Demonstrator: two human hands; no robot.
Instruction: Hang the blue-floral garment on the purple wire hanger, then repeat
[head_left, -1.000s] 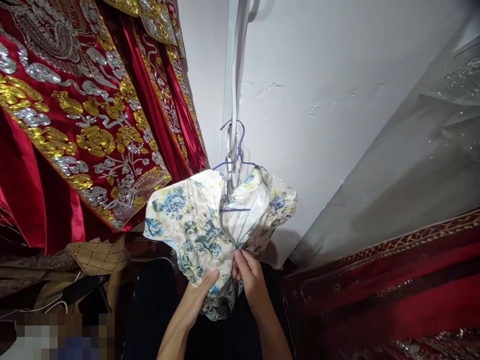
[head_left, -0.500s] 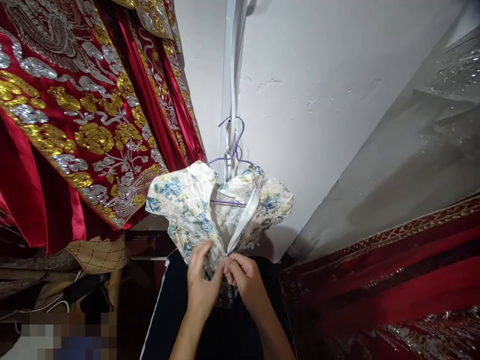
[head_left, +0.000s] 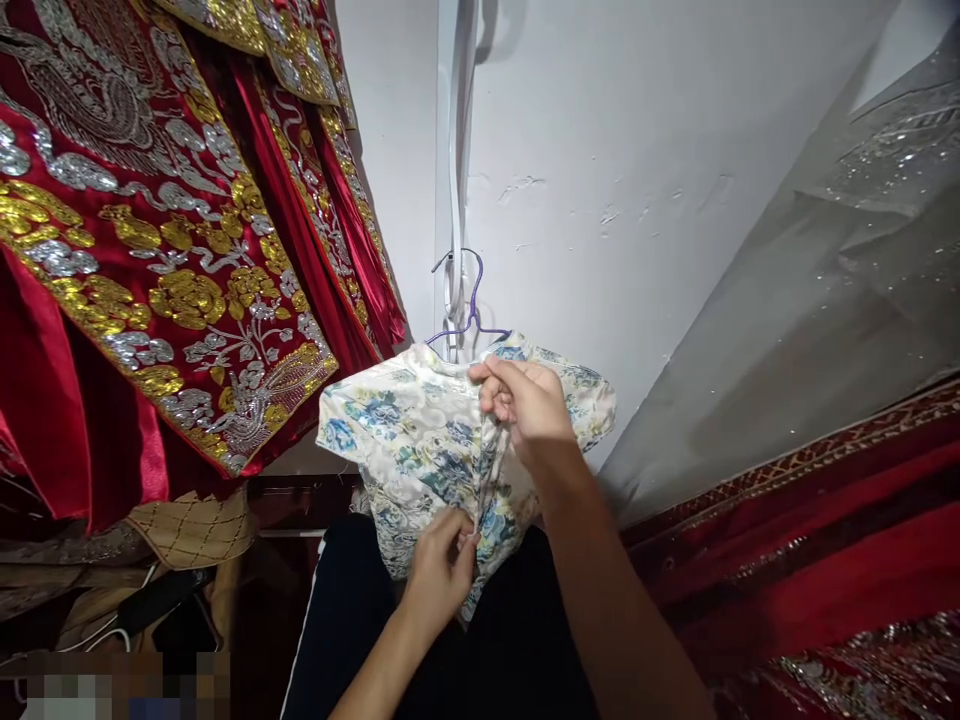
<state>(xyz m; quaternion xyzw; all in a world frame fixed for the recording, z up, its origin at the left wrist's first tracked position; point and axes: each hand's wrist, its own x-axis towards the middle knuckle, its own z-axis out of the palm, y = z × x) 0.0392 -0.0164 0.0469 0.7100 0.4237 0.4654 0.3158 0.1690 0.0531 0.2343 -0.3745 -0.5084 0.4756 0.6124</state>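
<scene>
A white short-sleeved dress (head_left: 420, 430) with blue and yellow flowers hangs on a thin purple hanger (head_left: 475, 300). A seam runs down its middle, with the opening drawn closed. My right hand (head_left: 529, 400) is closed at the neckline, at the top of this seam. Its fingertips seem to pinch the zipper pull, which they hide. Lower on the seam, my left hand (head_left: 442, 560) pinches the fabric beside the closure. The lower end of the dress falls between my dark-trousered legs (head_left: 352, 610).
A white strap (head_left: 454, 150) runs down the pale wall (head_left: 600, 120) to the hanger's hook. Red embroidered garments (head_left: 187, 280) hang at left. Clear plastic covering (head_left: 825, 290) and red beaded cloth (head_left: 862, 540) are at right. A tan quilted item (head_left: 195, 530) and cables lie lower left.
My right hand has moved up from the lower seam to the neckline, and the gaping opening has closed. My left hand, loosely open before, now pinches the fabric lower down.
</scene>
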